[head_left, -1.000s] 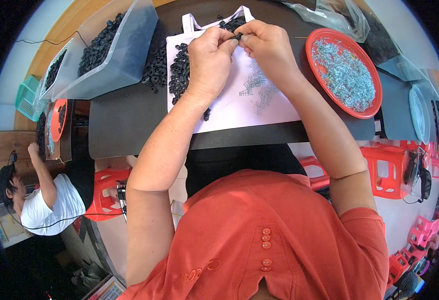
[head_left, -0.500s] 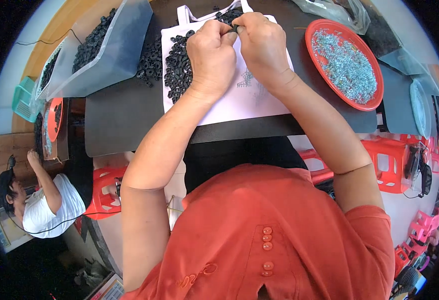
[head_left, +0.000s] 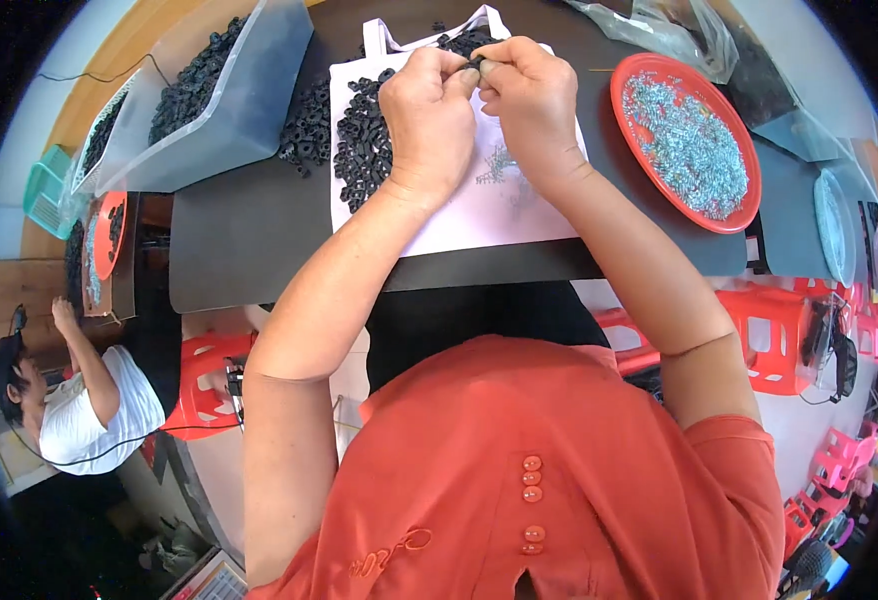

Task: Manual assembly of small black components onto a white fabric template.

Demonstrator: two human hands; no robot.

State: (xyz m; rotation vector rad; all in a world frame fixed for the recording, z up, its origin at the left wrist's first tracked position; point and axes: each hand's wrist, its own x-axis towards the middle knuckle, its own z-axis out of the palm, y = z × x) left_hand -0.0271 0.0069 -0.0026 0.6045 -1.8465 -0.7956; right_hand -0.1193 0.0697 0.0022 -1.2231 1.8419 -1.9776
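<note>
My left hand [head_left: 427,118] and my right hand [head_left: 525,98] meet fingertip to fingertip over a white cloth bag [head_left: 479,210] lying flat on the dark table [head_left: 249,235]. Together they pinch one small black part [head_left: 474,62] between them. A heap of the same black parts [head_left: 359,140] lies on the bag just left of my left hand. A few small silvery metal pieces [head_left: 499,165] lie on the bag under my right wrist.
A red plate [head_left: 631,85] of silvery metal pieces stands at the right. A clear plastic bin [head_left: 249,105] of black parts stands tilted at the left. Red plastic stools [head_left: 779,335] stand below the table. Another person [head_left: 79,400] in white sits at far left.
Both hands have stayed together on the small black part, fingers shifting slightly. The view has drifted a little; nothing else moved.
</note>
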